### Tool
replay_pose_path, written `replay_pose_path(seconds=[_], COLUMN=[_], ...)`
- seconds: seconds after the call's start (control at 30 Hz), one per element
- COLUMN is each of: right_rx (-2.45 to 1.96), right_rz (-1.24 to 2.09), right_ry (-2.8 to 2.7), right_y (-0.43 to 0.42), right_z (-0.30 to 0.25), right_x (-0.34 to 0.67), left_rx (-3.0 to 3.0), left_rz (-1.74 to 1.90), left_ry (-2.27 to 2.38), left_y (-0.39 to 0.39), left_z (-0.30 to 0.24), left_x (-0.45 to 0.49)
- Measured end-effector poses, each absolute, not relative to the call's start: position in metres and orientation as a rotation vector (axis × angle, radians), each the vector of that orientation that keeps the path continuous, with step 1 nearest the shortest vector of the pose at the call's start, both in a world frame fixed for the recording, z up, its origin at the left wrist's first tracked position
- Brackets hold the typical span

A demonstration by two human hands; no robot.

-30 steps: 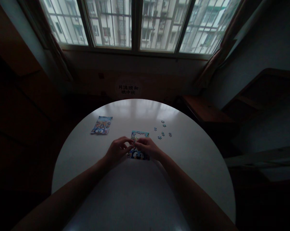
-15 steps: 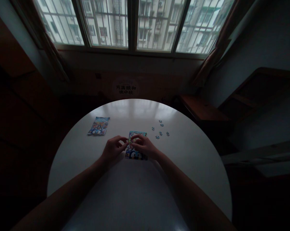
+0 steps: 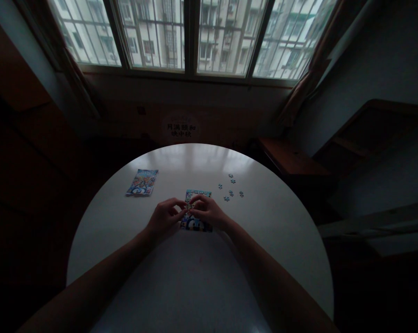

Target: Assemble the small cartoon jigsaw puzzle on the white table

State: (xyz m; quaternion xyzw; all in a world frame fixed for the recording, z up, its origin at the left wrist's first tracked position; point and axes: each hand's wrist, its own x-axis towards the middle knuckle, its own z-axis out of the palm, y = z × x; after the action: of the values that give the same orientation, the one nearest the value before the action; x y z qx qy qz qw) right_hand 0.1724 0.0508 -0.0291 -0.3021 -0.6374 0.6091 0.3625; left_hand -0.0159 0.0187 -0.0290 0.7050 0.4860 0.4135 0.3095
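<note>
A small jigsaw puzzle [image 3: 199, 225] with a blue penguin-like figure along its near edge lies at the middle of the table. Above its left part, my left hand [image 3: 165, 215] and my right hand [image 3: 209, 212] meet at the fingertips, both closed in a pinch. Between them is a small greenish puzzle piece [image 3: 188, 207], partly covered by the fingers. My right hand hides much of the puzzle's middle. Several loose puzzle pieces [image 3: 231, 193] are scattered to the right of my hands.
A colourful printed packet or sheet [image 3: 142, 182] with a similar picture lies at the left on the round white table [image 3: 202, 286]. Beyond the far edge are a wall and a barred window [image 3: 156, 34]. A brown wooden bench or low table [image 3: 292, 157] stands at the right.
My left hand's fingertips have shifted slightly to the right, closer to those of my right hand. The loose pieces and the packet have stayed in place.
</note>
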Motion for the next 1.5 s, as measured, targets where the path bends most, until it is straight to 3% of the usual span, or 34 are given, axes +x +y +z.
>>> replay_pose_path(seconds=[1.5], right_rx=[-0.803], right_rz=[1.546], right_ry=[-1.637], right_y=[0.0506], right_z=[-0.0318], right_x=[0.1710], left_rx=[1.915], left_rz=[1.076], left_ry=[1.247], left_y=[0.0187], left_z=[-0.0273], left_x=[-0.0155])
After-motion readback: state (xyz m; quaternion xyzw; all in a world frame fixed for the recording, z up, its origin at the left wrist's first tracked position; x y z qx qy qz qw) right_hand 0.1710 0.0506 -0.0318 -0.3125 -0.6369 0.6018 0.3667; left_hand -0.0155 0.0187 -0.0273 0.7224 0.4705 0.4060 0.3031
